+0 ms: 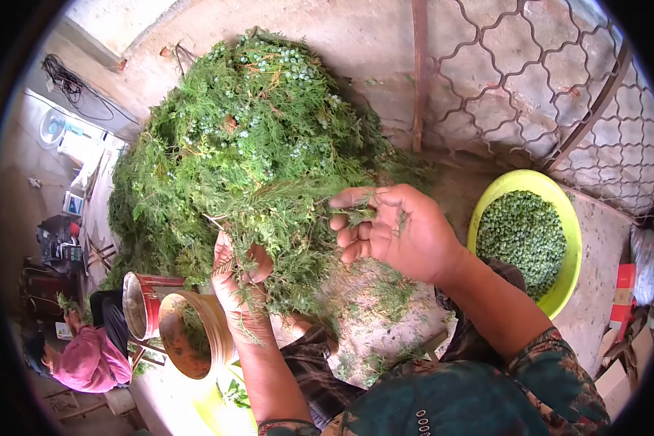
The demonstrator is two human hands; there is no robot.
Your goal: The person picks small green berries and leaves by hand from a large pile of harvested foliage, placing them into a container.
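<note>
My left hand (240, 272) is closed round the stem end of a leafy green sprig (283, 254), whose foliage spreads to the right between my hands. My right hand (396, 229) is palm up at the sprig's right side, its fingers curled apart, with small green bits on the palm and fingers. Behind both hands rises a large heap of green branches (247, 138) dotted with pale blue-green berries. To the right, a yellow-green basin (575, 254) holds many small green berries (522, 236).
A red bucket (151, 298) and a tan bucket (221, 334) stand at the lower left, by another yellow-green container (221, 407). A person in pink (94, 356) sits farther left. A wire lattice (516, 87) leans at the upper right; a red box (623, 294) lies far right.
</note>
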